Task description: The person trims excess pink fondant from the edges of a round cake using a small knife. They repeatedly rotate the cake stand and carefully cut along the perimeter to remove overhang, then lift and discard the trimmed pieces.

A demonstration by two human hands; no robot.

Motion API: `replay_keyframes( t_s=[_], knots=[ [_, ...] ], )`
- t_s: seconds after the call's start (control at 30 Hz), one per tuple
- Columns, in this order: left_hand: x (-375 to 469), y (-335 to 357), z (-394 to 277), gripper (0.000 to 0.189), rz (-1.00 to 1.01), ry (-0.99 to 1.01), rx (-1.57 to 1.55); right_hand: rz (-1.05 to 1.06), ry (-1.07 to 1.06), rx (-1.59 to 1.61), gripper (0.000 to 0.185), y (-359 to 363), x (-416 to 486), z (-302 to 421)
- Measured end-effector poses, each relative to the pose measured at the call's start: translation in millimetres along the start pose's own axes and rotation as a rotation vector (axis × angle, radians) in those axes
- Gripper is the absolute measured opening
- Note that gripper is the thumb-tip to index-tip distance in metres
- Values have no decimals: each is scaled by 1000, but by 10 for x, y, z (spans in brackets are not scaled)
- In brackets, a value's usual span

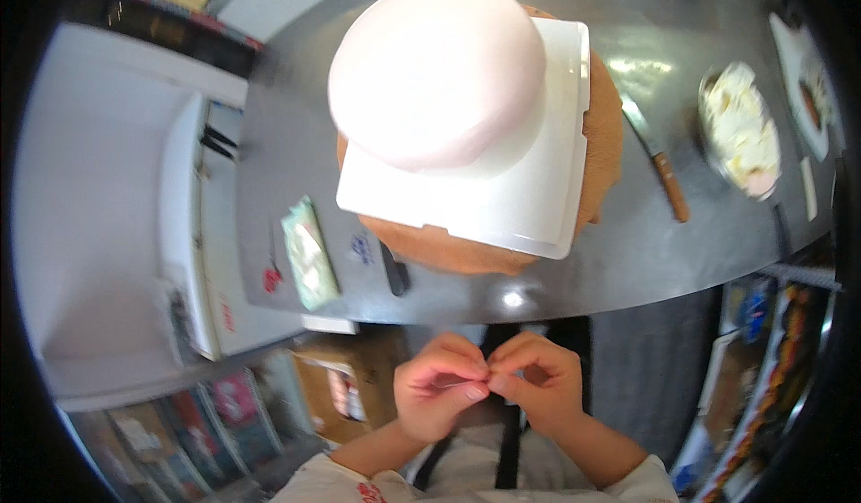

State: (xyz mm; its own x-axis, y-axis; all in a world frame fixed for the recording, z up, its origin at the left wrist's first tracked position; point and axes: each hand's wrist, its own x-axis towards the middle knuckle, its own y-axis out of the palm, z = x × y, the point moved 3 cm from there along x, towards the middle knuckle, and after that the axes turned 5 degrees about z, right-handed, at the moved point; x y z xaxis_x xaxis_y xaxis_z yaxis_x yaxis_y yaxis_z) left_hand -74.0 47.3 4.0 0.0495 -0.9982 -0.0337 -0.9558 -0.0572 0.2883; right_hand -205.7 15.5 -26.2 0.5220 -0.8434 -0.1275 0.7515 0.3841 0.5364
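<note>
My left hand and my right hand meet in front of my body, below the table edge, thumbs and forefingers pinched together. Something thin and clear may lie between the fingertips; it is too small to name. Beyond them a smooth, pale pinkish-white frosted cake rests on a square white cake board, towards its far left part. Beneath the board is a round brown stand, partly hidden.
On the metal table lie a wooden-handled knife and a bowl of cream to the right. A green-and-white packet, a black-handled tool and a small red item lie on the left.
</note>
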Motion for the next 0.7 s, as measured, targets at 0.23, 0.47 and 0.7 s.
replay_keyframes(
  t_s=[0.23,0.47,0.7],
  knots=[
    [89,-459,-7,11,-109,137,76,-202,-17,485,55,-83,284,-506],
    [-16,-368,28,12,29,19,221,-182,-344,688,44,-455,598,-420],
    [-17,-299,83,12,-13,17,170,-54,-85,823,39,-187,596,-595]
  ],
)
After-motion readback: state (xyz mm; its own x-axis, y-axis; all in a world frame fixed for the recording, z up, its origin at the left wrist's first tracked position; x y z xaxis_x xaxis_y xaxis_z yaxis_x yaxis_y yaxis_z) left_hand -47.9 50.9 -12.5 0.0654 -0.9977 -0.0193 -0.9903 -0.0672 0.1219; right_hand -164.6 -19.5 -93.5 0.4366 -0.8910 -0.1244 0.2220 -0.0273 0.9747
